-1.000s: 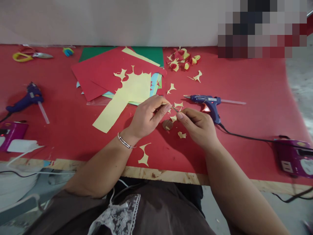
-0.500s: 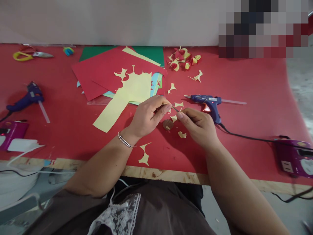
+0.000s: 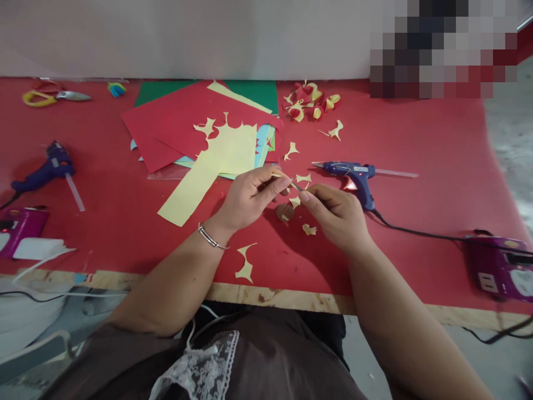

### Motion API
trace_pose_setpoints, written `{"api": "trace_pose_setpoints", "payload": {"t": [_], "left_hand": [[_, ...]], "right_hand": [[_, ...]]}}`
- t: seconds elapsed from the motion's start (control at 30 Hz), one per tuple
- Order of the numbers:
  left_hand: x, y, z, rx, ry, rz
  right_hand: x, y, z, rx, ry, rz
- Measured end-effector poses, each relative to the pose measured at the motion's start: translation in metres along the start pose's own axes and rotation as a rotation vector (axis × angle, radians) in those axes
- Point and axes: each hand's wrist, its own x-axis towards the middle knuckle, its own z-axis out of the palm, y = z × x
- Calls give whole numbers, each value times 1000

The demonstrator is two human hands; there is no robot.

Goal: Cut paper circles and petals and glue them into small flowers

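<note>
My left hand (image 3: 250, 199) and my right hand (image 3: 335, 214) meet above the red table (image 3: 416, 155), both pinched on a thin stick (image 3: 295, 185) that runs between their fingertips. A small yellow paper bit shows at the left fingertips. Under the hands lie a small brown round piece (image 3: 285, 212) and yellow paper scraps (image 3: 308, 229). A blue glue gun (image 3: 352, 176) lies just beyond my right hand, nozzle pointing left.
A stack of red, green, yellow and light blue paper sheets (image 3: 200, 128) lies behind the hands. Red-and-yellow paper flowers (image 3: 310, 101) sit at the back. A second glue gun (image 3: 44, 172), yellow scissors (image 3: 45, 97) and purple power strips (image 3: 499, 266) lie at the sides.
Both hands have shifted very slightly; the stick stays pinched between them.
</note>
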Motion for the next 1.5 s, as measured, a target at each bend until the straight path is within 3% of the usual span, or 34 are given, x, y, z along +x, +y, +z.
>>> {"api": "trace_pose_setpoints", "payload": {"t": [0.27, 0.6, 0.9, 1.13, 1.5], "left_hand": [[0, 1, 0, -65, -19, -36], [-3, 3, 16, -323, 8, -251], [-2, 2, 16, -493, 30, -333], [-2, 5, 17, -585, -112, -443], [-4, -2, 18, -422, -222, -303]], "right_hand": [[0, -1, 0, -1, 1, 13], [0, -1, 0, 1, 0, 38], [2, 0, 1, 78, 45, 83], [3, -2, 2, 321, -8, 160], [5, 2, 4, 448, -17, 244]]}}
